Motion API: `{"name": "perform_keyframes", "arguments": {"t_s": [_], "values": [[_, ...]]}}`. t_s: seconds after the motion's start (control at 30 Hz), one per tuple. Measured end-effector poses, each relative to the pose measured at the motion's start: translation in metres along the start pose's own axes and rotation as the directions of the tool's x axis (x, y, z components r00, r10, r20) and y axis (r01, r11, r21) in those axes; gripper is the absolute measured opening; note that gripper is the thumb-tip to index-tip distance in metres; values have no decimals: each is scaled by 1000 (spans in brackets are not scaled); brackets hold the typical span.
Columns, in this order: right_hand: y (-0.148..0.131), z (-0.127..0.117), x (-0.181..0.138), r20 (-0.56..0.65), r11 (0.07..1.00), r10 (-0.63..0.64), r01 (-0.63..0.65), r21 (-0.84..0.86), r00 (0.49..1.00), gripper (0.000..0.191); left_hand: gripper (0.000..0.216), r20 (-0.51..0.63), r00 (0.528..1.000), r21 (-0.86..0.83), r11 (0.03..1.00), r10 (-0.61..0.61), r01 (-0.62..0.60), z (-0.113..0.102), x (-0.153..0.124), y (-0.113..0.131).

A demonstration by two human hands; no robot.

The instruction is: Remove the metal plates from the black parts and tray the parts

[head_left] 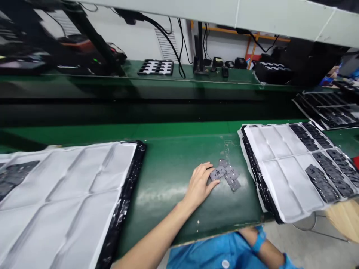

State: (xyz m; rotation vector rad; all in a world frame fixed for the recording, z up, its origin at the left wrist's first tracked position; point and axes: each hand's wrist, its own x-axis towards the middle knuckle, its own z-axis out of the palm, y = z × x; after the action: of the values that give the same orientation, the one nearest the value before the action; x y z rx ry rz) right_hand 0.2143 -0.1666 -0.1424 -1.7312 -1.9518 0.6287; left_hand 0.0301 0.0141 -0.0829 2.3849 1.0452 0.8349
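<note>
My left hand (200,183) reaches across the green table top (168,168), its fingers and thumb curled around a small flat grey part (217,173). That part lies at the left edge of a little pile of several similar grey parts (231,177). My right forearm, with a blue wristband (258,240), sits low against my blue garment at the table's near edge. My right hand (246,232) is mostly hidden under that edge and its fingers do not show.
A stack of black trays topped by a white moulded sheet (70,194) lies at the left. A similar stack (280,168) at the right holds rows of grey parts (322,179). Behind runs a dark conveyor (140,108), with more trays (157,67) and equipment beyond.
</note>
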Motion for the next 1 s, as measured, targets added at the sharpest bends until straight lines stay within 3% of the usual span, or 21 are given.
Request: {"name": "perform_keyframes", "arguments": {"t_s": [0.13, 0.23, 0.3, 0.4, 0.47, 0.53, 0.7, 0.83, 0.9, 1.0], "values": [[-4, -17, -40, 54, 999, 25, -27, 36, 998, 27, 33, -35, 999, 9, 1000, -28, 28, -10, -8, 7], [-39, -45, -53, 120, 979, -37, 12, 206, 992, 33, 31, -74, 994, 17, 996, -84, 85, -20, -26, 11], [-71, -56, -40, 137, 947, -166, 119, 298, 977, 36, 30, -115, 986, 25, 992, -122, 125, -26, -38, 13], [-109, -45, 0, 185, 889, -448, 415, 193, 875, 47, 29, -177, 975, 36, 989, -138, 147, -38, -49, 14], [-116, -28, 22, 288, 865, -498, 494, 89, 818, 61, 30, -215, 969, 42, 990, -121, 133, -45, -51, 14], [-106, -18, 30, 348, 854, -494, 521, 19, 797, 71, 30, -257, 962, 49, 993, -94, 110, -52, -51, 12], [-49, -37, 2, 266, 907, -321, 376, -190, 909, 88, 30, -318, 943, 39, 993, -93, 111, -55, -52, 2], [-21, -50, -23, 63, 938, -145, 157, -310, 987, 100, 30, -319, 944, 20, 995, -84, 96, -54, -53, -4], [-19, -49, -29, -74, 947, -77, 50, -317, 994, 97, 30, -318, 945, 13, 996, -79, 88, -55, -52, -4], [-31, -51, -27, -204, 975, -48, 1, -223, 978, 83, 30, -324, 942, -21, 996, -92, 91, -57, -52, 1]]}}
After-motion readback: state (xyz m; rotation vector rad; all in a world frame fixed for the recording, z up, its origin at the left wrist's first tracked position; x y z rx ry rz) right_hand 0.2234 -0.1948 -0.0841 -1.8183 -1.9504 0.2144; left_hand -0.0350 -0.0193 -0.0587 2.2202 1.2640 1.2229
